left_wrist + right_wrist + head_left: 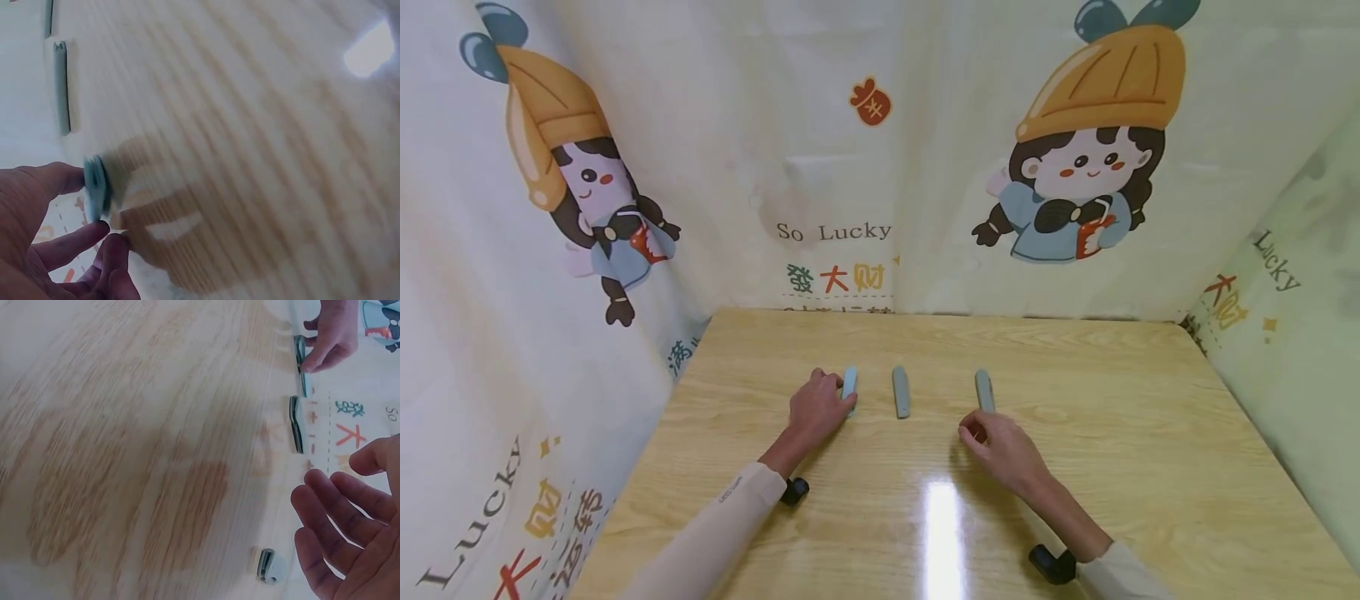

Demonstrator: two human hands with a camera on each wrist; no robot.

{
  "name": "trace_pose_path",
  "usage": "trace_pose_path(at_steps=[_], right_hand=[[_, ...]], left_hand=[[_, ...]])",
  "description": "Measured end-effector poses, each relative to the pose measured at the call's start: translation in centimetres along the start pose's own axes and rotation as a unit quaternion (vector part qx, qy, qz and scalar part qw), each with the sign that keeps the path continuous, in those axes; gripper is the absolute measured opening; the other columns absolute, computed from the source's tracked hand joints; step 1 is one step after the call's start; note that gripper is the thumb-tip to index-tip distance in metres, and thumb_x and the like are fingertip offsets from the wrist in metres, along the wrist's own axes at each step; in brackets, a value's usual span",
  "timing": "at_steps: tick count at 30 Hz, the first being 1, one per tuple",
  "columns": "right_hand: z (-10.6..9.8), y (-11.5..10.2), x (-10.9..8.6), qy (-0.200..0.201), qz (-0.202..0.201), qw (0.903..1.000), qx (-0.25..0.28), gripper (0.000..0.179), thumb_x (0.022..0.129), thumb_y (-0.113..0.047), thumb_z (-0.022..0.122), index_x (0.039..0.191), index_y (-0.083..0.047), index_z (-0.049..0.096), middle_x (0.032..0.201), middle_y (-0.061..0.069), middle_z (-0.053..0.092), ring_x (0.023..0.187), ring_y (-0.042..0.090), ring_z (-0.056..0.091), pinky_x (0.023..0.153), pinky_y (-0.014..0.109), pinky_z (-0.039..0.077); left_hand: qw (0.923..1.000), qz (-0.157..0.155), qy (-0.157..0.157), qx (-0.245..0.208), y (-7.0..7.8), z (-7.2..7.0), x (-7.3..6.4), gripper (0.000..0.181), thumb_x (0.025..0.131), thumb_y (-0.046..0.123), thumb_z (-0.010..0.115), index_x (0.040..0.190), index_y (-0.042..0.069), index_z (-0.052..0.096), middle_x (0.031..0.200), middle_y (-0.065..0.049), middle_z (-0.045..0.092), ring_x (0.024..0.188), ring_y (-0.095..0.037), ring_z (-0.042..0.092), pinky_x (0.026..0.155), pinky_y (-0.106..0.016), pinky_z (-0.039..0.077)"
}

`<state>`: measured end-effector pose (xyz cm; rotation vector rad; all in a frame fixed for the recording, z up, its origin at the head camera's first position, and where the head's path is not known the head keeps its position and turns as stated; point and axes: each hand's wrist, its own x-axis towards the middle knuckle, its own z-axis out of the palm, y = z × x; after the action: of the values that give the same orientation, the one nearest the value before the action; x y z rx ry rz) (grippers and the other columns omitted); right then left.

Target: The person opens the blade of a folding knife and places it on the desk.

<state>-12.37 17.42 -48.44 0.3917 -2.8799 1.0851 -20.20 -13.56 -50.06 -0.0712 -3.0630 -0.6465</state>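
Three slim, rounded bars that look like folded handles lie in a row on the wooden table. The leftmost, a light blue bar (850,382), is pinched by my left hand (817,411) between thumb and fingertip. Its end shows thin layers in the left wrist view; their kind is unclear. To the right lies the grey middle bar (901,392), which neither hand touches. My right hand (1006,452) hovers just in front of the grey right bar (985,390), fingers loosely curved and holding nothing. In the right wrist view a gap separates those fingers from the right bar (267,565).
The wooden table (1120,417) ends at a printed cloth (940,167) hanging behind it and along both sides. A bright light reflection (943,533) falls on the tabletop between the forearms. Each wrist carries a small black camera (1052,564).
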Motion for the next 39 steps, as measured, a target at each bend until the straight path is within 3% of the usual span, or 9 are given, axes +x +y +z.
trace_pose_path(at_steps=[7,16,20,33,39], right_hand=[[0.9,-0.1,-0.5,-0.010,0.010,0.9998,-0.011,0.006,0.098,-0.018,0.067,0.096,-0.014,0.071,0.081,-0.012,0.064,0.073,0.006,0.061,0.066,0.031,0.052],[1.0,-0.3,-0.6,-0.015,0.013,0.9998,-0.007,0.009,0.099,-0.019,0.066,0.101,-0.011,0.069,0.080,-0.013,0.062,0.071,0.005,0.059,0.064,0.029,0.051],[1.2,-0.3,-0.5,-0.017,0.012,0.9998,-0.004,0.008,0.099,-0.019,0.065,0.101,-0.012,0.069,0.080,-0.012,0.062,0.071,0.005,0.059,0.064,0.030,0.051],[1.7,-0.6,0.1,-0.011,0.005,0.9999,-0.003,0.010,0.099,-0.019,0.064,0.104,-0.012,0.069,0.081,-0.013,0.064,0.072,0.005,0.060,0.067,0.032,0.052],[2.4,-0.7,0.6,0.010,0.012,0.9986,0.051,0.020,0.099,-0.013,0.064,0.115,-0.002,0.067,0.087,-0.007,0.065,0.077,0.009,0.062,0.069,0.033,0.053]], left_hand=[[0.9990,-0.004,0.001,-0.045,-0.4,-0.2,-0.5,0.027,0.088,0.020,0.067,0.110,0.003,0.072,0.095,-0.008,0.066,0.077,-0.022,0.058,0.059,-0.039,0.049],[0.9933,0.005,-0.049,-0.105,-0.3,-1.4,0.0,0.018,0.091,0.013,0.071,0.101,-0.001,0.075,0.077,-0.002,0.066,0.061,-0.015,0.058,0.056,-0.031,0.048],[0.9922,0.009,-0.037,-0.119,-0.2,-1.6,0.0,0.013,0.090,0.012,0.071,0.094,0.001,0.075,0.070,0.001,0.063,0.058,-0.014,0.056,0.054,-0.030,0.046],[0.9875,0.017,-0.006,-0.157,0.2,-1.0,-0.6,0.018,0.090,0.014,0.073,0.098,-0.001,0.076,0.076,-0.002,0.066,0.065,-0.015,0.058,0.059,-0.032,0.050],[0.9831,0.008,-0.005,-0.183,0.7,-1.0,-1.0,0.021,0.092,0.014,0.075,0.104,-0.004,0.075,0.083,-0.004,0.069,0.067,-0.013,0.060,0.060,-0.030,0.051]])
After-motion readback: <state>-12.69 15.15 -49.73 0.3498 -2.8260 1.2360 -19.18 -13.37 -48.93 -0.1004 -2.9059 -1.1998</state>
